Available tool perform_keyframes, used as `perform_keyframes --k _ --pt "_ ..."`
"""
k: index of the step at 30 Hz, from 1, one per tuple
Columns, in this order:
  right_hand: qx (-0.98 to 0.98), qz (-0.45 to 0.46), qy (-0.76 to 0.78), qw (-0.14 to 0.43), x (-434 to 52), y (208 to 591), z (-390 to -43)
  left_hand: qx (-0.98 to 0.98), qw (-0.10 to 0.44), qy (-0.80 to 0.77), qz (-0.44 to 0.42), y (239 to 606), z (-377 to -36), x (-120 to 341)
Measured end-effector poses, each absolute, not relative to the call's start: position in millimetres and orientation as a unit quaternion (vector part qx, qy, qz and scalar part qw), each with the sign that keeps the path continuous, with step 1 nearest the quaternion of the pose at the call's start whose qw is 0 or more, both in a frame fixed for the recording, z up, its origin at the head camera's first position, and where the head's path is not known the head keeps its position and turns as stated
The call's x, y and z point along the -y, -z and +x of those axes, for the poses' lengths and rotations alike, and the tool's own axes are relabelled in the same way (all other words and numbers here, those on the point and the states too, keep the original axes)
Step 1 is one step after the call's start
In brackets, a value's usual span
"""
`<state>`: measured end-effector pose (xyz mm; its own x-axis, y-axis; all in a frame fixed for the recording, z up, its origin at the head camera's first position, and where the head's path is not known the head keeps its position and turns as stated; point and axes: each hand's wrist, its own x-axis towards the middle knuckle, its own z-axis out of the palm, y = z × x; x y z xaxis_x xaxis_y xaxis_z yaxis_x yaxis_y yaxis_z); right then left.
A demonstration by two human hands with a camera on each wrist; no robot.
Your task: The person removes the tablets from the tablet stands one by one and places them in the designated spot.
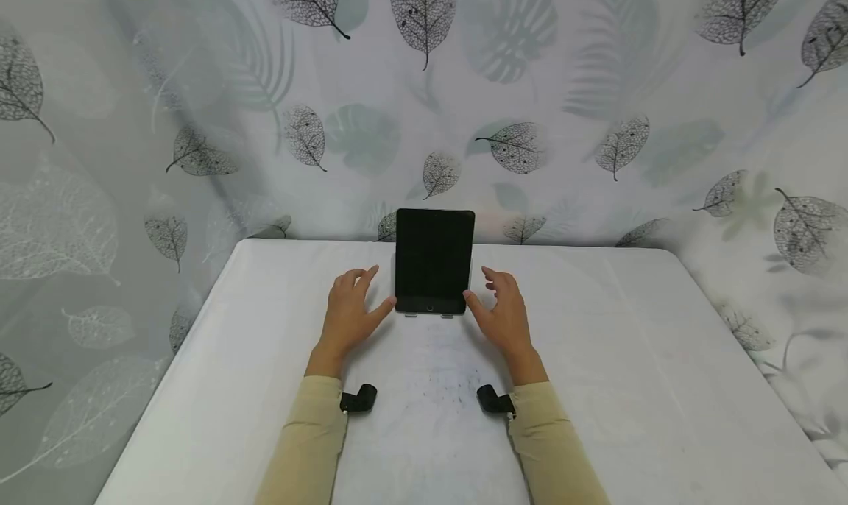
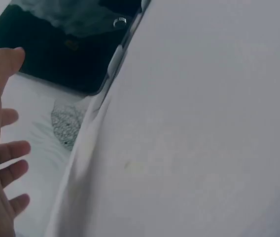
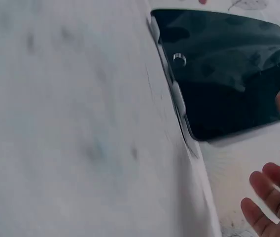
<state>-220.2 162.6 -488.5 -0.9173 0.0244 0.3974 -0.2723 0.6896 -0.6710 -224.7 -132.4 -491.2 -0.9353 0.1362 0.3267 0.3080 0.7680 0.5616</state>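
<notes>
The left hand [image 1: 347, 313] and right hand [image 1: 505, 317], fingers loosely spread, grip nothing; whether they touch the black tablet [image 1: 433, 262] between them, I cannot tell. It sits propped in a stand [image 3: 178, 97]; even pressure from both sides should steady it.

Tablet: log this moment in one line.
Tablet: propped up, screen dark | left hand: by its left edge | right hand: by its right edge
</notes>
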Motion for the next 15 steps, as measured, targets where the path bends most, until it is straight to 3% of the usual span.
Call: perform_keyframes --k 5,15 --pt "0.847 0.036 -0.482 0.22 -152 500 -219 0.891 0.175 0.406 -0.107 505 -228 124" --pt "0.784 0.015 -0.604 0.141 -147 512 -222 0.809 0.162 0.56 -0.075 513 -228 104"
